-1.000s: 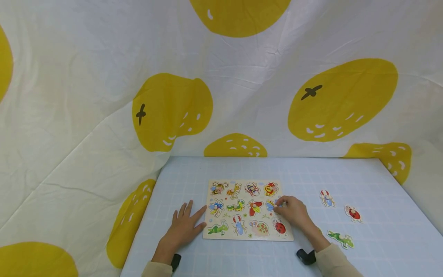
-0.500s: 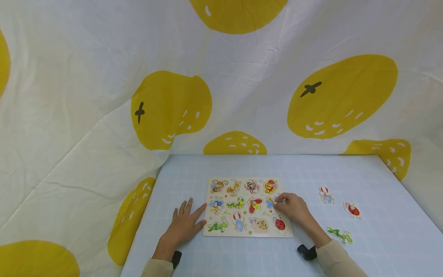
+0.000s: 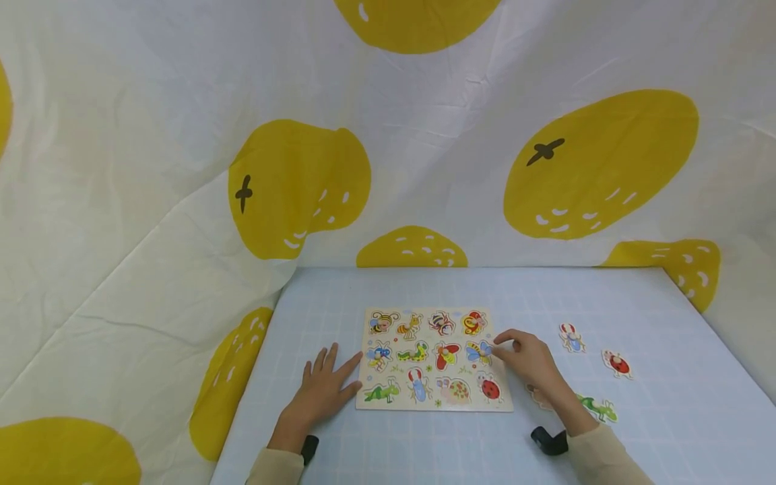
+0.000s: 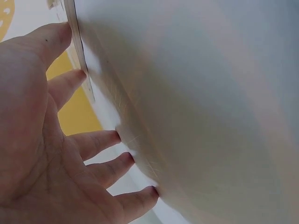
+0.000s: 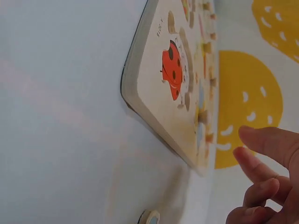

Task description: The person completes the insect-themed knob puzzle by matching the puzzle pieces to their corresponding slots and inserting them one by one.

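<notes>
Puzzle board [image 3: 418, 407]: flat on the bench [image 3: 424, 451], pictures up.
Left hand [image 3: 320, 394]: at the board's left edge, fingers spread wide, thumb and forefinger touching it, gripping nothing.
Right hand [image 3: 529, 360]: by the board's right edge, thumb and forefinger slightly parted, holding nothing.
Bee piece [image 3: 480, 352]: board's right column, middle row.
Right of board: beetle piece [image 3: 572, 338], ladybird piece [image 3: 617, 364], grasshopper piece [image 3: 599, 408].

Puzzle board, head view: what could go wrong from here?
1. The left hand touches the puzzle board at its edge; a push might shift it.
2. A loose piece lies partly hidden by the right forearm; if that drops or sweeps, it could knock the piece away.
3. The bee piece may not be fully seated; these views can't confirm it.
</notes>
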The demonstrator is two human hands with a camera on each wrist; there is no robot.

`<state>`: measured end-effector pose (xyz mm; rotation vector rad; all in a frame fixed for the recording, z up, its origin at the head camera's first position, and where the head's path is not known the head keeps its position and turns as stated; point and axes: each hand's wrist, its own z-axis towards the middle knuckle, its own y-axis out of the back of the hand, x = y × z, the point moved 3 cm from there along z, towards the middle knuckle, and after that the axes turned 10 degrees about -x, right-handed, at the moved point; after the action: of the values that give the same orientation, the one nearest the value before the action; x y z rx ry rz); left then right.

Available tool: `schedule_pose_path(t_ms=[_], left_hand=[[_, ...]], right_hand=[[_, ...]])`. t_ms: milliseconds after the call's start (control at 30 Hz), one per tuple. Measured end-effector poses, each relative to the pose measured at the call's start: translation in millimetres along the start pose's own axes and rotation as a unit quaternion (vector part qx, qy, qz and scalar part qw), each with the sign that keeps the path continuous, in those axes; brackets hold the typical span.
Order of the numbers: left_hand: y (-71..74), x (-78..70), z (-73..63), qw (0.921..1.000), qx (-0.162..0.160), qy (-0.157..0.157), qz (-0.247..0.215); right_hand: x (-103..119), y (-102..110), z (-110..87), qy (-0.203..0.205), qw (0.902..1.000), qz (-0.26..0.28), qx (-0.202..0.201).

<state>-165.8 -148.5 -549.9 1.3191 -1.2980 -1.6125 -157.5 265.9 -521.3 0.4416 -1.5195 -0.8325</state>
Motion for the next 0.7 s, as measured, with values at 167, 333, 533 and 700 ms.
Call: schedule_pose_path(t_ms=[167, 333, 533, 700], left_hand=[[0.7, -0.8, 0.1, 1.0, 0.0, 0.001, -0.001], [0.1, -0.8, 0.3, 1.0, 0.002, -0.001, 0.001], [1.4, -2.0, 0.3, 1.0, 0.001, 0.0, -0.001], [4.1, -3.0, -0.2, 1.0, -0.003, -0.004, 0.001]], right_hand=[[-6.8, 11.2, -3.3, 0.032, 0.9992, 0.007, -0.023], [-17.4, 22.2, -8.1, 0.042, 0.998, 0.021, -0.043], [-32.5, 36.7, -13.7, 0.046, 0.9965, 0.015, -0.068], [-46.4, 50.0, -20.1, 0.034, 0.9956, 0.012, -0.086]])
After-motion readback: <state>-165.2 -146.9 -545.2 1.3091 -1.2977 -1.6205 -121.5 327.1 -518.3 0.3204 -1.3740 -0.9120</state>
